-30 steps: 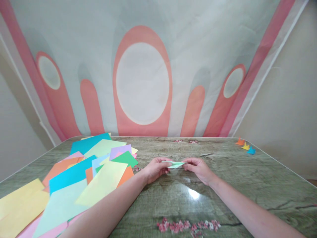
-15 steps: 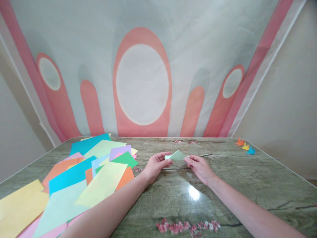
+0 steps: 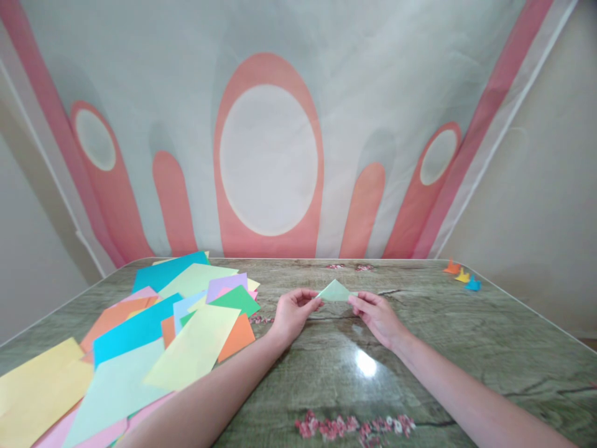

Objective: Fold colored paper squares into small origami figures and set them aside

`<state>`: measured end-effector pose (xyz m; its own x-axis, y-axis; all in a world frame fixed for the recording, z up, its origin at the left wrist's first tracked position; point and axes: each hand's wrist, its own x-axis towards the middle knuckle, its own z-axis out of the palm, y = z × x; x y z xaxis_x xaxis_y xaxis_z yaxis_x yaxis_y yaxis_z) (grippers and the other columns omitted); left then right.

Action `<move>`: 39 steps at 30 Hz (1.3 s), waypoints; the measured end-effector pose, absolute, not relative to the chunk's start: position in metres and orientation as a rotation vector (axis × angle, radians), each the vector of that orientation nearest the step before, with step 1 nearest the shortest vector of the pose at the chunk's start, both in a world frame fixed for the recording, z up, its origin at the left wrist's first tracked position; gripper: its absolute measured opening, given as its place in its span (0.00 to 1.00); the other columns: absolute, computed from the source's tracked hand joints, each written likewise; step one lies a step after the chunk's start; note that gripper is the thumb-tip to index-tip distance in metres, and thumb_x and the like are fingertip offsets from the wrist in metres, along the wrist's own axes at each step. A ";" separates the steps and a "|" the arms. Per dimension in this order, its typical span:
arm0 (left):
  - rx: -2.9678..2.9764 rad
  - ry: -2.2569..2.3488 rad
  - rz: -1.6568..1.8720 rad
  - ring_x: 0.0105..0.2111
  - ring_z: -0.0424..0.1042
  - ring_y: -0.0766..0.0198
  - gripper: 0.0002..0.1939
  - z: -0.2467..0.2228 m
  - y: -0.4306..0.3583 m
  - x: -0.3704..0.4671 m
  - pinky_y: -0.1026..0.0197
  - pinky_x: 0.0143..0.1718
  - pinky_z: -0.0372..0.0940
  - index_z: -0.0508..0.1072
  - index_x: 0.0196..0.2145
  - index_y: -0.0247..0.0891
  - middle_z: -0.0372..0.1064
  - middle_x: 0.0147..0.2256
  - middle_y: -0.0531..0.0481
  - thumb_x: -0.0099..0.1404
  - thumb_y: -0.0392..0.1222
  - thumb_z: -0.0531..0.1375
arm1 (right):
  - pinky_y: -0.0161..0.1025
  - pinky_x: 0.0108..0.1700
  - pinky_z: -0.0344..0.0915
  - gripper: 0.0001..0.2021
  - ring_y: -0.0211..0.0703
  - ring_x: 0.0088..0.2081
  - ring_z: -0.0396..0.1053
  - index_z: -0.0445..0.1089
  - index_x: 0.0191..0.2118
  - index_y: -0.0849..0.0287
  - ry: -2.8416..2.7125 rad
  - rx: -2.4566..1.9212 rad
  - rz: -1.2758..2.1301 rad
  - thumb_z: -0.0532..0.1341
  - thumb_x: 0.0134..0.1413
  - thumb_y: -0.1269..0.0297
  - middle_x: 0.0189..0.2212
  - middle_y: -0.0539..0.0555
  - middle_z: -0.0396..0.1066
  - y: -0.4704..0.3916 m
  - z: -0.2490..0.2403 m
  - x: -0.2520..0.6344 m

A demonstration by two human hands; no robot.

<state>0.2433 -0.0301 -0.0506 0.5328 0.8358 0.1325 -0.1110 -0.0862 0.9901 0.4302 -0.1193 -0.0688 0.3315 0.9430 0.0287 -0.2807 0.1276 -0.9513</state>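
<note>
Both hands are working one pale green folded paper (image 3: 334,291), which is sitting between them over the middle of the table (image 3: 433,354); whether its lower edge is touching the tabletop, cannot tell. Left hand (image 3: 293,314) is pinching the left corner between thumb and fingers, narrow grip; right hand (image 3: 380,317) is pinching the right corner the same way, also narrow, fingertips covering that end. Main change: a second ago the piece was lying low and thin with its point toward the person, now it is showing a triangle with the peak pointing up and away. Versus half a second ago, the flap then sticking out at the left is no longer showing, and the left slope is running straight to the left fingertips. Hands are barely shifting, so the change is looking like a turn or flap adjustment rather than a regrip; probably still mid-fold, crease not readable at this size. Unchanged: loose coloured sheets (image 3: 135,330) are lying overlapped on the left, and three small paper figures (image 3: 462,275), orange, yellow and blue, are standing near the far right edge.
</note>
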 end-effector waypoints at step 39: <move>1.774 0.645 0.487 0.21 0.55 0.71 0.20 -0.050 -0.035 0.238 0.68 0.23 0.50 0.75 0.30 0.28 0.62 0.21 0.55 0.53 0.52 0.60 | 0.35 0.32 0.58 0.13 0.38 0.27 0.62 0.73 0.31 0.59 -1.114 -1.292 0.786 0.65 0.43 0.55 0.25 0.50 0.70 -0.127 -0.064 0.412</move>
